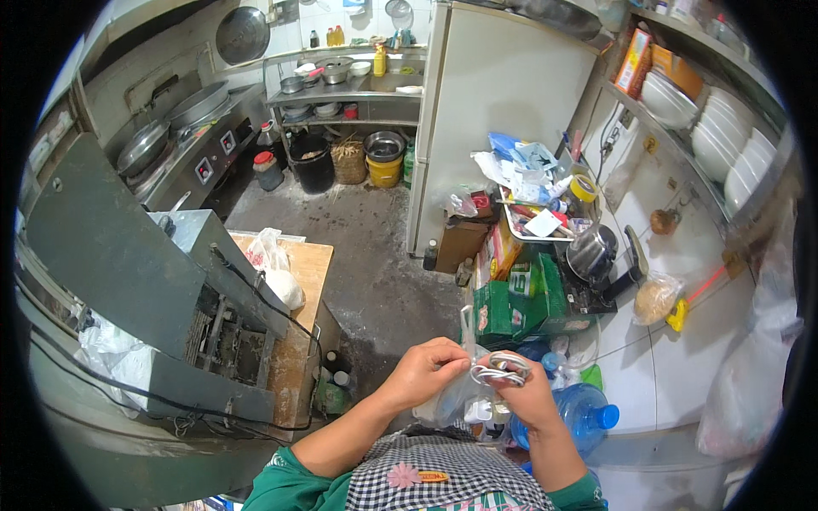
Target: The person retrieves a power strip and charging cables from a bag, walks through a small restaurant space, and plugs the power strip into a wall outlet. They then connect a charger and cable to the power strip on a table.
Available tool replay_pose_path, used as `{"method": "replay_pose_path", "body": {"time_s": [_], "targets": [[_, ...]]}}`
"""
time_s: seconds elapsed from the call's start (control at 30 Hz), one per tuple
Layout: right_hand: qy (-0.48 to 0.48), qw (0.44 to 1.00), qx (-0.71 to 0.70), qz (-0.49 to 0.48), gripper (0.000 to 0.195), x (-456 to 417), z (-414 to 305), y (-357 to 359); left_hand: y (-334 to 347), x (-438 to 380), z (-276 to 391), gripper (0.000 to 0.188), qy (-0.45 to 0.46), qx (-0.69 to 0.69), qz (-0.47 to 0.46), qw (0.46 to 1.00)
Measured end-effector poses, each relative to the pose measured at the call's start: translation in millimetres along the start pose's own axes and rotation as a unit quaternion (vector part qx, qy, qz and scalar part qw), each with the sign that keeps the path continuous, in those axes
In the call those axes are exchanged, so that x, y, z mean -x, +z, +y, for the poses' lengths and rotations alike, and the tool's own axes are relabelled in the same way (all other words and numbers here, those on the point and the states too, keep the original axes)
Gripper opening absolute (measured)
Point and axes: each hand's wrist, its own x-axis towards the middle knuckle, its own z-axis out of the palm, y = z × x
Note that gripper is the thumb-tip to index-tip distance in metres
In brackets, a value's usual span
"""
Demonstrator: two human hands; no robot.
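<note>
My right hand point(532, 397) holds a coiled white cable point(501, 369) looped over its fingers. Close by on the left, my left hand point(429, 372) pinches the gathered top of a clear plastic bag point(447, 399), its fingertips almost meeting the right hand's. A loose strip of the bag point(468, 326) sticks up between the hands. Below them a white plug-like piece point(478, 411) shows; whether it lies inside the bag is unclear. Both hands are in front of my checked apron point(409, 457).
At right are a blue water bottle point(585, 415), a green carton point(501, 313), an electric kettle point(593, 252) and a cluttered white tray point(511, 223). A refrigerator point(505, 83) stands ahead. On the left, dough point(285, 290) sits on a wooden worktop point(313, 262) beside a grey machine point(115, 249).
</note>
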Motion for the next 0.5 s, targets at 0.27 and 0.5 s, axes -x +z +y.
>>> {"method": "replay_pose_path", "body": {"time_s": [0.27, 0.5], "targets": [[0.007, 0.996, -0.008, -0.085, 0.028, -135.6, 41.2, -0.3, -55.7, -81.2, -49.1, 0.01, -0.109, 0.001, 0.074, 0.991], [-0.056, 0.97, 0.046, -0.234, 0.031, -318.4, 47.0, 8.7, -141.3, -199.3, -109.6, 0.016, -0.191, 0.041, 0.174, 0.965]]}}
